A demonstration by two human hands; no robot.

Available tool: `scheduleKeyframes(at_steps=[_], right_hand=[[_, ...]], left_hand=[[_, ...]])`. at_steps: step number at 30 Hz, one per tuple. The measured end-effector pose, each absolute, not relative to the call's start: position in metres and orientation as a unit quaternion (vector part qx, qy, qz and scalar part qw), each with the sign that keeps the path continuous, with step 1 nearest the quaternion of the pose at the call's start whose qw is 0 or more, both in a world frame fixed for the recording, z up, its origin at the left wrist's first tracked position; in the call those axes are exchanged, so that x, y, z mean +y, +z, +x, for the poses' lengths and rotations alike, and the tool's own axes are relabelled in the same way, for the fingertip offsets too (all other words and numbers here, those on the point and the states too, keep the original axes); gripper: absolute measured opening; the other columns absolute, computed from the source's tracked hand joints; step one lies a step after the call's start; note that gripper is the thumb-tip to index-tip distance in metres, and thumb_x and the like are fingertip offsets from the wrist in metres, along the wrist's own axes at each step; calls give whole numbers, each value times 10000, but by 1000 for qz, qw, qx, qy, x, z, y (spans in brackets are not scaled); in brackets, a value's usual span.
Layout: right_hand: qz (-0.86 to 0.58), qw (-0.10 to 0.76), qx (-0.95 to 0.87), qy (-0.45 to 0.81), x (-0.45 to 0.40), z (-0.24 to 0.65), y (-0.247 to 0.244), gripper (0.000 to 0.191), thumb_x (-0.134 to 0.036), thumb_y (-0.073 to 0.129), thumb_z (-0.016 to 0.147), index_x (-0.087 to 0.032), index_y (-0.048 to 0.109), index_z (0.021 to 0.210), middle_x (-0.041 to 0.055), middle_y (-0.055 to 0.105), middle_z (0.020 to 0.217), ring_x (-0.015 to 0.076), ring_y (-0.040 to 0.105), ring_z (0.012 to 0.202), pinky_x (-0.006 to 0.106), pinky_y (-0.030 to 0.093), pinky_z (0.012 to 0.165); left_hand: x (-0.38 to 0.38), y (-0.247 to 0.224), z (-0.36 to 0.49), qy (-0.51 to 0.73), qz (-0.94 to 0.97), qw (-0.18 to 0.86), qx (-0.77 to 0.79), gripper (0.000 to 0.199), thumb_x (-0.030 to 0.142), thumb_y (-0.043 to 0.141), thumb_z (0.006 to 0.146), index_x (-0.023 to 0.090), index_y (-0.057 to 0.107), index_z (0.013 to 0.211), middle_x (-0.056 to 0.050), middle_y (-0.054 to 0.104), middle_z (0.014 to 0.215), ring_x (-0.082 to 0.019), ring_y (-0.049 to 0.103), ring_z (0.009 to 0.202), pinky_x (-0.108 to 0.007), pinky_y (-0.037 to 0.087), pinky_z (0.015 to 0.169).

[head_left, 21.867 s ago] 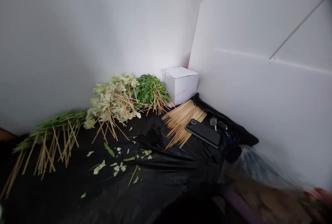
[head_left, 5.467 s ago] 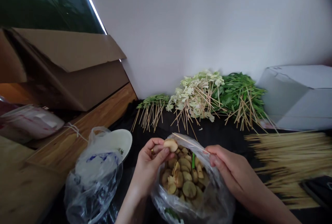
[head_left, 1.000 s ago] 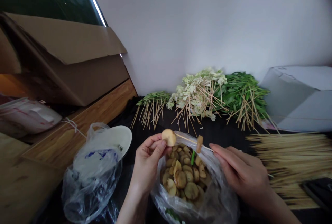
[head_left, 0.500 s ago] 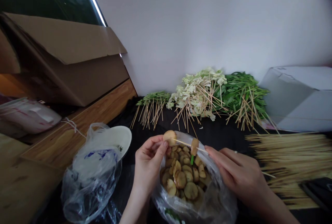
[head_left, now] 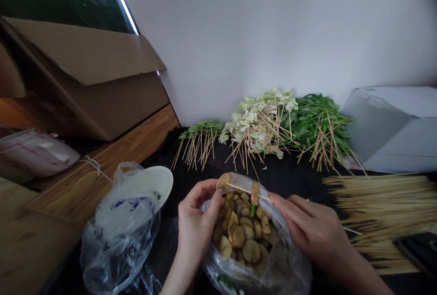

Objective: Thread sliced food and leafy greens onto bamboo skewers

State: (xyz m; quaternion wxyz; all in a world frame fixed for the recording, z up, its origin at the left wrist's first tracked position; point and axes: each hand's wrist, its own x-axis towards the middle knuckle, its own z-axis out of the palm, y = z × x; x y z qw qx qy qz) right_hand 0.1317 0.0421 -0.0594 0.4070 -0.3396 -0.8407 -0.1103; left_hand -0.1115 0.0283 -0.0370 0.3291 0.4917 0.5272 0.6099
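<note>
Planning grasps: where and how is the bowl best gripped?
Pinch the right rim of the bowl, probably from above and the right, fingers inside, thumb outside. That rim is bare and flares outward; the clear bag covers the bowl's left and near side.

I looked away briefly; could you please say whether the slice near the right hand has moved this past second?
Yes, the slice has shifted left and slightly down against the pale leafy pile.

The white box [head_left: 392, 131] and black phone [head_left: 418, 251] are cut off by the right edge. The white bowl [head_left: 163, 183] is partly covered by clear plastic [head_left: 119, 240]; part of the held skewer [head_left: 241, 189] is hidden by the right hand [head_left: 314, 226].
</note>
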Motion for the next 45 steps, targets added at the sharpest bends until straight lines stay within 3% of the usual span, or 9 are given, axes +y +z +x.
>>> scheduleKeyframes(at_steps=[7, 10, 13, 17, 22, 26, 32, 39, 45], right_hand=[[-329, 421, -840, -99, 40, 132, -62, 244, -136, 461, 1030, -131, 639, 1197, 50, 679, 809, 127, 635, 616, 268, 434, 556], [-329, 427, -837, -92, 39, 134, -64, 261, -116, 467, 1022, -136, 630, 1225, 67, 697, 866, 133, 646, 649, 274, 429, 564], [-330, 427, -837, -88, 38, 134, -65, 262, -138, 455, 1035, -148, 634, 1225, 58, 689, 840, 129, 637, 631, 276, 426, 566], [-332, 429, -836, -83, 36, 133, -65, 261, -135, 451, 1039, -146, 637, 1223, 60, 691, 836, 130, 646, 642, 282, 438, 590], [-332, 420, -841, -79, 35, 135, -67, 275, -159, 439, 1050, -161, 635, 1244, 58, 696, 851, 138, 650, 658, 293, 440, 588], [-334, 419, -841, -71, 36, 136, -68, 277, -189, 449, 1054, -164, 635, 1258, 58, 697, 863, 139, 646, 658, 298, 456, 600], [-320, 439, -836, -82, 36, 134, -64, 276, -144, 447, 1043, -153, 643, 1236, 65, 712, 871, 139, 652, 666, 287, 457, 583], [-311, 433, -842, -86, 36, 134, -61, 286, -101, 444, 1027, -137, 645, 1228, 56, 701, 826, 133, 638, 637, 282, 442, 564], [-319, 412, -847, -107, 37, 132, -59, 277, -108, 432, 1033, -137, 648, 1203, 45, 688, 796, 127, 632, 620, 277, 433, 561]], left_hand=[[36, -32, -113, 685, 374, 419, 465, 171, 262, 842, 768, 173, 725, 857, 0, 724, 792, -110, 649, 714, -188, 551, 692], [39, -23, -116, 708, 263, 520, 400, 151, 179, 824, 759, 152, 705, 847, 0, 695, 819, -83, 607, 648, -147, 523, 562], [38, -14, -120, 653, 139, 677, 309, 47, 69, 691, 824, 108, 688, 850, -12, 624, 748, -65, 566, 581, -108, 454, 459], [35, -7, -120, 593, 0, 772, 227, 243, 56, 442, 966, 38, 669, 881, -50, 572, 719, -42, 547, 547, -72, 445, 457], [34, -9, -118, 598, 14, 768, 229, 321, 81, 358, 1018, 49, 676, 1051, -48, 576, 734, -52, 553, 548, -91, 468, 463], [34, -13, -118, 598, 86, 752, 265, 237, 44, 521, 945, 97, 699, 1093, -48, 617, 737, -96, 609, 600, -137, 506, 489], [34, -13, -116, 613, 134, 718, 302, 283, 37, 712, 823, 103, 725, 1098, -36, 662, 739, -81, 615, 592, -115, 497, 487], [32, -8, -110, 636, 201, 649, 366, 385, 162, 878, 716, 131, 763, 1083, -8, 681, 754, -72, 616, 589, -118, 493, 484], [31, -10, -108, 650, 251, 598, 396, 435, 261, 910, 685, 150, 780, 1085, -5, 695, 757, -75, 619, 599, -128, 499, 506]])
